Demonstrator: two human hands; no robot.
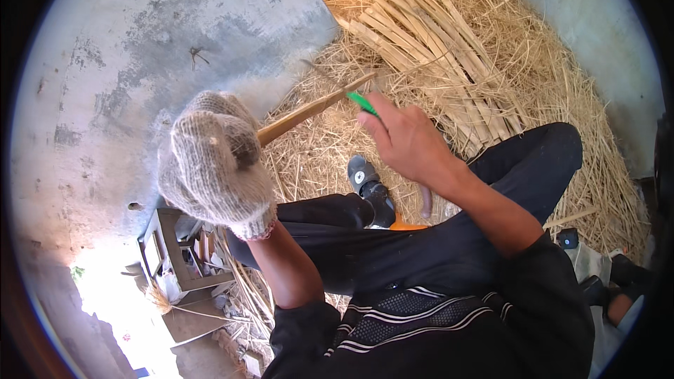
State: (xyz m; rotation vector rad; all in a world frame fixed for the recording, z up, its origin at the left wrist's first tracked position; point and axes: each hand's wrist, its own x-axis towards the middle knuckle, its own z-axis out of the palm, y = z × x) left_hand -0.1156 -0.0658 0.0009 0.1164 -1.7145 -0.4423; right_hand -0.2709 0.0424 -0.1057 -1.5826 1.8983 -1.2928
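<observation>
My left hand (217, 158) wears a thick knitted grey-white glove and is closed around one end of a split bamboo strip (302, 118). The strip slants up and to the right, away from the glove. My bare right hand (414, 137) grips a green-handled knife (362, 103) beside the strip's far part. Its thin, dark blade is blurred and reaches up and left past the strip. Whether the blade touches the bamboo I cannot tell.
Split bamboo strips (435, 49) lie bundled on straw-like shavings (576, 105) ahead. A pale, stained wall (154, 35) stands at left, above a small wooden shelf (168, 253) of clutter. My shoe (361, 172) rests on shavings. At the lower right edge part of another person shows.
</observation>
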